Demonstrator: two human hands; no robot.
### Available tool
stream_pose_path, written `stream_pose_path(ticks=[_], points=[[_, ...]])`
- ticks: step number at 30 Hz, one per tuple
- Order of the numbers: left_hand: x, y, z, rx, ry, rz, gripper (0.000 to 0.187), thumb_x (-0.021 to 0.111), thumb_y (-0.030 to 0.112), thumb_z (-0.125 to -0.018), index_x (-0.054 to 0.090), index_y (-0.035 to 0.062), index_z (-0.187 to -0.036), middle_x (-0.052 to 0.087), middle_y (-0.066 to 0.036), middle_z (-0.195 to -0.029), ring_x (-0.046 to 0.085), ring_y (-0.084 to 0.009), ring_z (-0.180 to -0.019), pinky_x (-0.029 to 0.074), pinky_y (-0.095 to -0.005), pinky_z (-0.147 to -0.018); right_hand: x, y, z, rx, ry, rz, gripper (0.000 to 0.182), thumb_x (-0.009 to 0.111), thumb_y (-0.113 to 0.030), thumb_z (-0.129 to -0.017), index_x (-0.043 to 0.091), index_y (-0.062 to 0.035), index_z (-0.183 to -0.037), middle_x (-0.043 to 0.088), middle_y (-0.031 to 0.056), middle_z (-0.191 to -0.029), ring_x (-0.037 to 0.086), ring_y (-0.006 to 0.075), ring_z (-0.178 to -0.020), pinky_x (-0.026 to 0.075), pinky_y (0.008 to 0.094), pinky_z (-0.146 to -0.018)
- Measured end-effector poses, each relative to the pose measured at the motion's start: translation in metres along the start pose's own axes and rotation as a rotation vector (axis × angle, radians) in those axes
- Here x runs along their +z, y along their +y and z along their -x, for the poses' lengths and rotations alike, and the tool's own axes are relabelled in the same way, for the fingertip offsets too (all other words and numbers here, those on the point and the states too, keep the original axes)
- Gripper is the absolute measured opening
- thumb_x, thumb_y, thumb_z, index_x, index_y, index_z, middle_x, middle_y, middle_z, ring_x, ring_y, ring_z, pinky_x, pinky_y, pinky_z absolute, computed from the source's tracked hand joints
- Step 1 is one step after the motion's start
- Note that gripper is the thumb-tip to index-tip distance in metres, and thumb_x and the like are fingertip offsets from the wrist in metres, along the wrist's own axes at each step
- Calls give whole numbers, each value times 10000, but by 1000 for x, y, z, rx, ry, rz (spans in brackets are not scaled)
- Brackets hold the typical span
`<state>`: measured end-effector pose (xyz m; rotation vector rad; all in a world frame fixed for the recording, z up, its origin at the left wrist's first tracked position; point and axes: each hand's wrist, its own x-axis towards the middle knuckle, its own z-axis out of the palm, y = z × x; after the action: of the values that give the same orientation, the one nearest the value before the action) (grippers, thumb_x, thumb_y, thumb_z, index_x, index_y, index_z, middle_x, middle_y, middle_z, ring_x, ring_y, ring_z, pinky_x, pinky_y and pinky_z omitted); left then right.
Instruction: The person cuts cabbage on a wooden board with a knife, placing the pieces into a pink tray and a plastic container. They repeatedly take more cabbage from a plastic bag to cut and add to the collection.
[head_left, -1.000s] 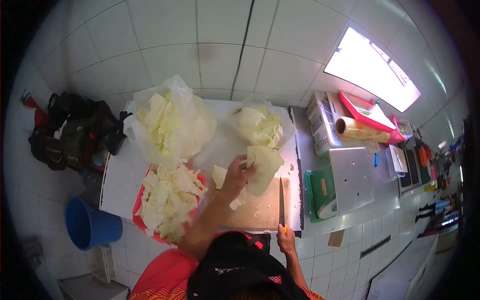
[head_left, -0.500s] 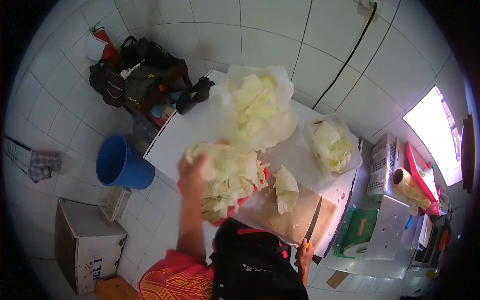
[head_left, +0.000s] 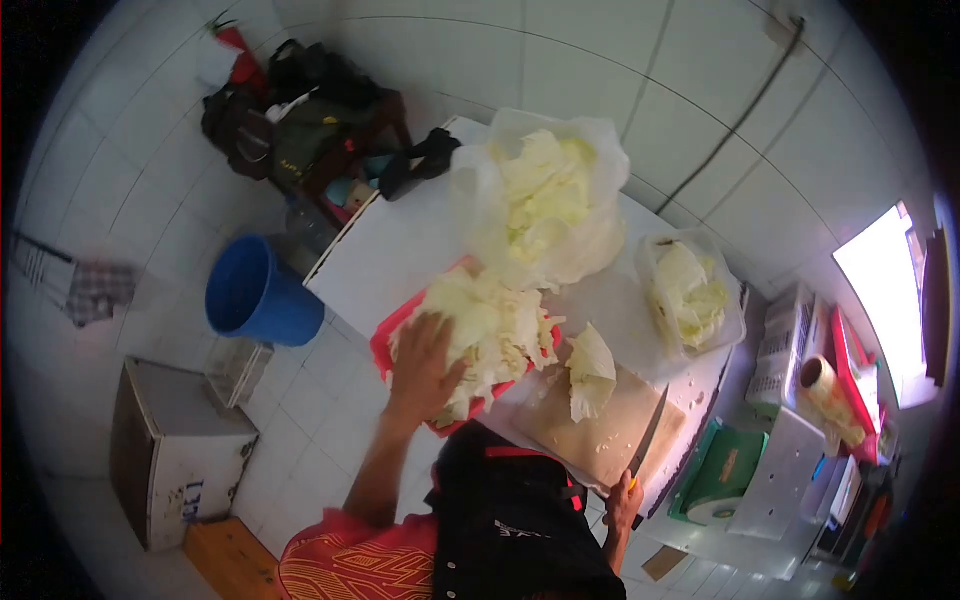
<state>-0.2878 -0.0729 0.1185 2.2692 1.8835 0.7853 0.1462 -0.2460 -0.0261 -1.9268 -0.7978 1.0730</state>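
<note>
My left hand (head_left: 424, 362) lies flat with spread fingers on a heap of cut cabbage leaves (head_left: 490, 330) piled in a red tray (head_left: 382, 348) at the counter's near-left edge. My right hand (head_left: 624, 500) grips the yellow handle of a long knife (head_left: 648, 437), whose blade rests along the right side of a wooden cutting board (head_left: 610, 430). A cabbage wedge (head_left: 591, 370) lies on the board between the two hands.
Two clear plastic bags of cabbage, a large one (head_left: 548, 195) and a smaller one (head_left: 692, 290), sit at the back of the white counter. A blue bucket (head_left: 255, 293) and a white box (head_left: 175, 455) stand on the floor at left. Dark bags (head_left: 300, 110) hang by the wall. Green scale (head_left: 722, 470) at right.
My left hand has come down from holding a leaf over the tray onto the heap of leaves. The view has turned slightly left. My right hand still holds the knife.
</note>
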Motion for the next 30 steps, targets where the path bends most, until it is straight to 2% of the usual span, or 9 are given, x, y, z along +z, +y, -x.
stream_pose_path(ticks=[4,7,10,13,17,19,23,26,30], points=[[16,52,4,117,63,384,584,752,249,-856,553,47,-1367,519,-210,-1376,518,-423,-1267,414,-543,-1078,-1,-2,-2,-12,-3,35,446,560,-479,-1031,439,-122,-793,433,-41,-581,387,68,-463,278,269,-421],[62,92,20,553,108,362,340,664,284,-925,659,41,-1162,613,-204,-1196,583,-399,-1163,498,-457,-1005,2,15,-17,-109,-17,97,439,557,-484,-1031,443,-125,-805,437,-38,-591,389,69,-462,285,265,-414],[95,131,21,291,-167,368,469,664,374,-921,597,71,-1272,601,-191,-1251,605,-374,-1164,488,-498,-971,2,8,-24,-47,-104,38,382,570,-438,-1038,463,-127,-845,424,-52,-594,388,56,-479,281,245,-417],[113,142,7,-191,-386,80,628,649,483,-918,539,38,-1346,671,-198,-1140,658,-412,-1102,560,-484,-890,13,-42,-16,-38,-162,-30,311,580,-368,-1046,476,-127,-881,421,-64,-606,402,39,-504,280,222,-429],[129,120,1,-288,-505,225,723,592,595,-927,501,35,-1375,680,-232,-1151,692,-392,-1047,560,-512,-864,34,-58,-27,-112,-79,40,296,558,-348,-1054,505,-99,-903,484,-35,-668,448,65,-516,343,242,-442],[226,92,18,-286,-473,283,703,618,591,-912,531,35,-1332,696,-228,-1116,695,-389,-1032,558,-504,-865,44,-79,-26,-89,-105,-31,319,547,-371,-1057,509,-93,-905,492,-29,-672,462,70,-522,364,245,-450],[207,103,4,-461,-477,621,417,749,391,-854,676,30,-1051,744,-159,-992,715,-344,-950,552,-453,-847,55,-85,-20,-158,-158,-118,376,514,-412,-1064,492,-100,-856,481,-36,-654,449,63,-521,359,242,-452],[201,115,-1,-445,-308,642,296,731,315,-854,671,36,-934,735,-137,-902,714,-324,-886,552,-434,-801,50,-86,-10,-316,-151,86,452,515,-441,-1049,516,-44,-832,473,20,-617,461,120,-556,406,341,-519],[195,128,-13,-386,-228,603,242,727,254,-832,656,36,-908,706,-128,-827,703,-320,-816,548,-443,-767,38,-94,8,-426,-115,369,411,556,-414,-1019,634,-20,-929,601,181,-666,623,318,-613,474,417,-600]])
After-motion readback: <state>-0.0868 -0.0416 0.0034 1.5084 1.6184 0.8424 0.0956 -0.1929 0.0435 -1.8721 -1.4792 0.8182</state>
